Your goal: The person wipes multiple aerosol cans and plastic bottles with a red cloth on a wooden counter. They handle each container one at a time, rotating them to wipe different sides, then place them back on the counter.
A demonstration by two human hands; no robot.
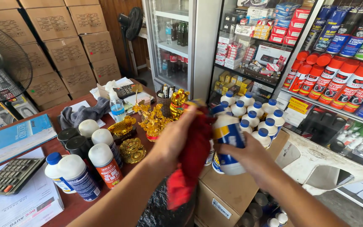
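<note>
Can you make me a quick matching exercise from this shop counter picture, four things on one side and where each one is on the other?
Things:
1. red cloth
2. white bottle with blue cap
3. calculator
4. gold ornaments

Places:
A. flat on papers at the near left of the desk
B. in the right hand
C. in the middle of the desk, behind the spray cans
D. in the left hand

Pairs: 1-D, 2-B, 3-A, 4-C
</note>
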